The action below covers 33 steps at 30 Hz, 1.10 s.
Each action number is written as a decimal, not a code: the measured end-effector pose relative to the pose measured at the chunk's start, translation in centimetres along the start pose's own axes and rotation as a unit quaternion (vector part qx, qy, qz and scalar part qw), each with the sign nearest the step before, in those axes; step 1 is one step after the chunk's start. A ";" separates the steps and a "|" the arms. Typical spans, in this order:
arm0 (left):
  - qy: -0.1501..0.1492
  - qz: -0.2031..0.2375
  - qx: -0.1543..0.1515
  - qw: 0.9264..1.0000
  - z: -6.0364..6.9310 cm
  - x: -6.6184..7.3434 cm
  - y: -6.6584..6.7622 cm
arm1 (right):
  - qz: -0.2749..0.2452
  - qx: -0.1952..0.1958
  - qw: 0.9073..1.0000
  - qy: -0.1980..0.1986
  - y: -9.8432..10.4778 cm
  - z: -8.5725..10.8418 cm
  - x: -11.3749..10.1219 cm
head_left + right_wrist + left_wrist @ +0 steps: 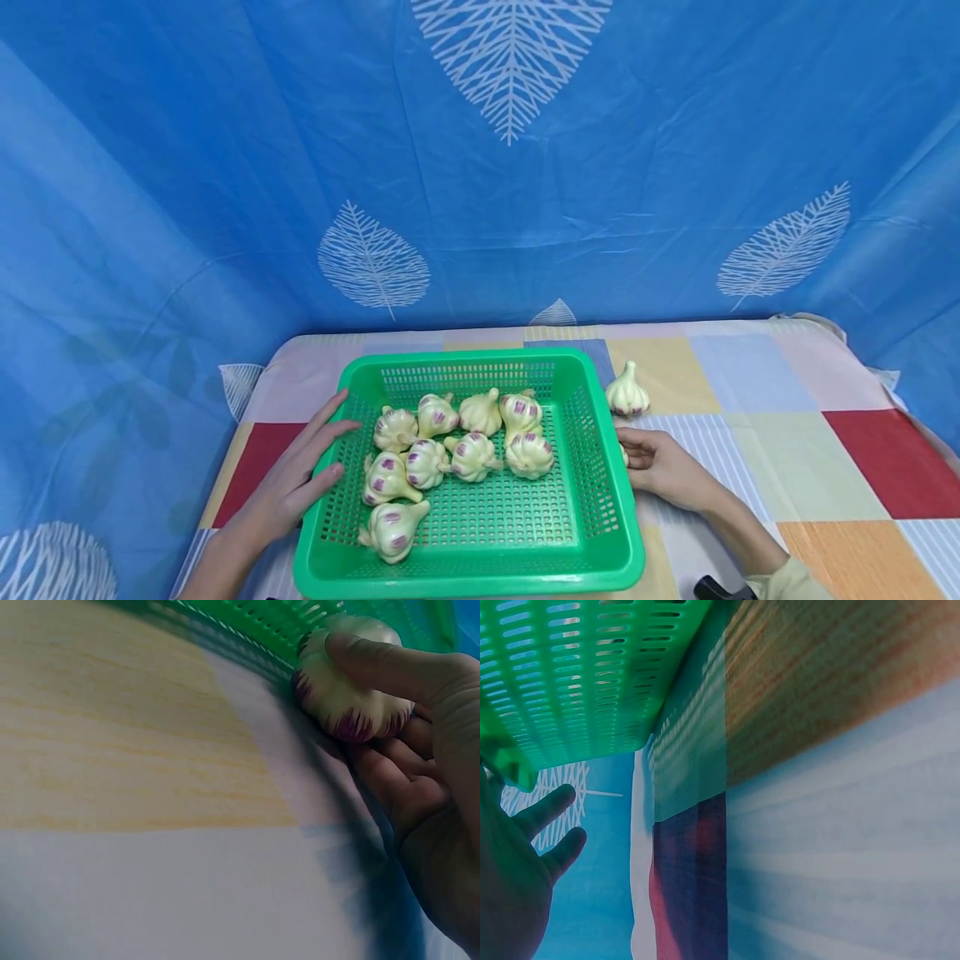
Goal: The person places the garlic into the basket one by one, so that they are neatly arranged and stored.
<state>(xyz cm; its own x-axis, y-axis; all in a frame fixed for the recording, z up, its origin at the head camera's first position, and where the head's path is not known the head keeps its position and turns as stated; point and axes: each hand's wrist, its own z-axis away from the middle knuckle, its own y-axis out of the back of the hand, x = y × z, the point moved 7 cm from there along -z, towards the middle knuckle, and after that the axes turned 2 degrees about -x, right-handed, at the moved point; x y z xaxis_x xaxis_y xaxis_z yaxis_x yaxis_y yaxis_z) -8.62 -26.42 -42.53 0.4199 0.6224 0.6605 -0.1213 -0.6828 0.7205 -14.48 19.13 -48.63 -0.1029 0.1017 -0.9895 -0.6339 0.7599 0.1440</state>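
A green plastic basket (480, 583) with slotted walls holds several garlic bulbs (472, 457), off-white with purple streaks. My left hand (288, 479) lies along the basket's left rim, fingers spread and fairly straight; the left wrist view shows two fingers beneath the basket's edge. Just outside the right wall, my right hand (671, 471) grips a garlic bulb (349, 701) between thumb and curled fingers, low over the cloth. The basket wall and my fingers hide most of that bulb in the head view. Another garlic bulb (627, 390) stands on the cloth beyond my right hand, stem up.
A checked, multicoloured cloth (780, 450) covers the table. Blue curtains with white leaf prints (525, 208) hang behind and at both sides. A small black object (720, 590) sits by the right sleeve (791, 579).
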 end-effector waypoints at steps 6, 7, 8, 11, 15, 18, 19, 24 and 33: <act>-0.001 0.004 0.000 1.000 0.0 0.1 0.0 | -0.011 0.019 1.000 -0.015 0.5 0.5 0.4; -0.001 0.004 0.000 1.000 0.0 0.1 -0.1 | -0.008 0.025 0.999 -0.019 0.6 0.7 0.4; -0.001 0.003 0.000 1.000 0.0 0.1 -0.1 | -0.007 0.031 0.999 -0.024 0.8 0.9 0.4; 0.000 0.003 0.000 1.000 0.0 0.1 -0.1 | -0.007 0.048 0.998 -0.038 1.4 1.7 0.3; -0.001 0.010 0.001 1.000 0.0 0.0 0.0 | -0.001 0.063 0.997 -0.050 2.2 2.8 -0.2; 0.000 0.010 0.001 1.000 0.0 0.0 0.0 | 0.010 0.078 0.996 -0.051 2.9 3.7 -0.8; 0.000 0.009 0.001 1.000 0.0 0.0 0.0 | 0.015 0.083 0.995 -0.050 3.2 4.0 -1.0; 0.000 0.005 0.001 1.000 0.1 0.1 0.0 | 0.047 0.109 0.992 -0.047 4.9 5.1 -2.8; -0.004 -0.002 0.004 1.000 0.1 0.1 0.1 | 0.066 0.085 0.994 -0.021 6.2 5.2 -6.9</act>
<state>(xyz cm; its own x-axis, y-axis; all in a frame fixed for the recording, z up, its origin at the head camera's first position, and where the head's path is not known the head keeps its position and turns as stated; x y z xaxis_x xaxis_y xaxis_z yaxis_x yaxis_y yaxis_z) -8.53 -26.42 -42.39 0.4270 0.6219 0.6565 -0.1130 -0.6836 0.7211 -13.75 26.47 -40.97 -0.1430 0.2320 -0.9621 -0.4780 0.8350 0.2724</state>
